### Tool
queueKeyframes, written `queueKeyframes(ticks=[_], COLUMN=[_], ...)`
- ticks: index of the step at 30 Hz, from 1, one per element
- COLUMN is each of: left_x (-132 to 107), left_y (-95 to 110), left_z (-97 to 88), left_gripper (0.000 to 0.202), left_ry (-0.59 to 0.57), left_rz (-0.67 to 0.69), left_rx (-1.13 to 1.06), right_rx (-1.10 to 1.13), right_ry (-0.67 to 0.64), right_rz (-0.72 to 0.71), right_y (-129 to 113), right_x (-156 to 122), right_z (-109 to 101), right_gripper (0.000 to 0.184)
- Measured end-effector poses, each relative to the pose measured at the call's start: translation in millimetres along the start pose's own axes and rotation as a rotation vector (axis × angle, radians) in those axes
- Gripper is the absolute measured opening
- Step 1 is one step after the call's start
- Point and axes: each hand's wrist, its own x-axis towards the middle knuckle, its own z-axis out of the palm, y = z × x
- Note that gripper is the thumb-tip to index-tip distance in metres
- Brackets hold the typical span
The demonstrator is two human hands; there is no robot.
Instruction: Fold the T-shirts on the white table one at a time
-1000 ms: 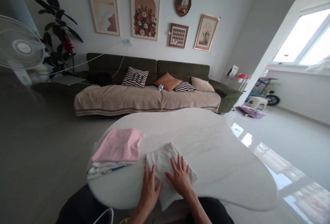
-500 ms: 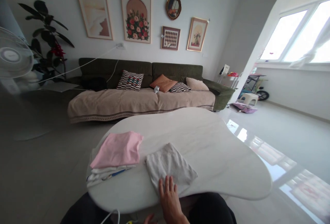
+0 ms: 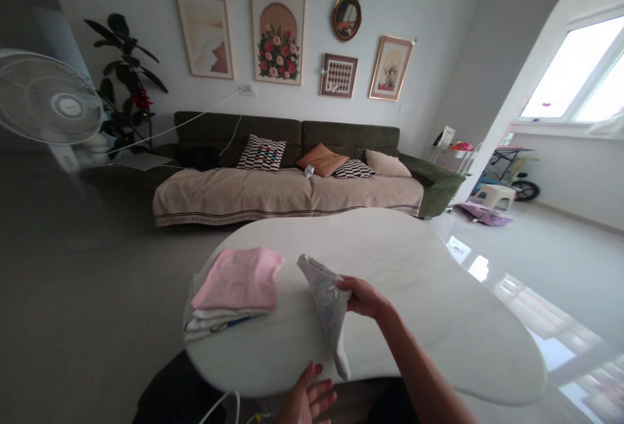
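Nearest the camera: left hand, low at the near edge of the white rounded table. Palm up, fingers loosely spread, grip apart and holding nothing. Fingertips were just beside the hanging lower end of the pale grey folded cloth; contact could not be made out.

Right hand reached in over the table, grip clamped on the pale grey folded cloth at its upper fold, thumb and fingers pinched together. The cloth was raised on edge above the tabletop near the front. Its top corner pointed away from the person and its tail drooped past the table's near edge.

Left of the cloth, a little apart: a pink folded cloth lay flat on top of a small stack of white folded garments, close to the table's left rim.

Beyond the table, a long dark green sofa stood against the far wall, its seat covered by a beige throw. A black-and-white patterned cushion leaned on the backrest. A row of framed pictures hung above the sofa. A white standing fan was at far left, with a leafy green plant behind it. A bright window was at far right.
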Motion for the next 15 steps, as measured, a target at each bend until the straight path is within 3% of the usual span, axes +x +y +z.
queueKeyframes(ticks=[3, 6, 9, 12, 15], left_x=[4, 13, 23, 29, 36], left_y=[19, 22, 14, 6, 11], left_z=[17.2, 28.2, 30.4, 29.8, 33.6], left_gripper=[0.059, 0.054, 0.053, 0.055, 0.049], left_ry=[0.006, 0.056, 0.112, 0.128, 0.115], left_rz=[0.005, 0.054, 0.104, 0.134, 0.162], left_rx=[-0.154, -0.258, -0.250, -0.176, -0.074], right_rx=[0.485, 0.725, 0.794, 0.709, 0.620], right_ry=[0.070, 0.205, 0.367, 0.530, 0.690], right_rz=[-0.118, -0.165, -0.078, 0.084, 0.145], right_y=[-3, 29, 90, 143, 162], right_x=[-9, -33, -62, -86, -99], right_z=[-17, -34, -49, -59, -65], right_gripper=[0.032, 0.029, 0.028, 0.037, 0.051])
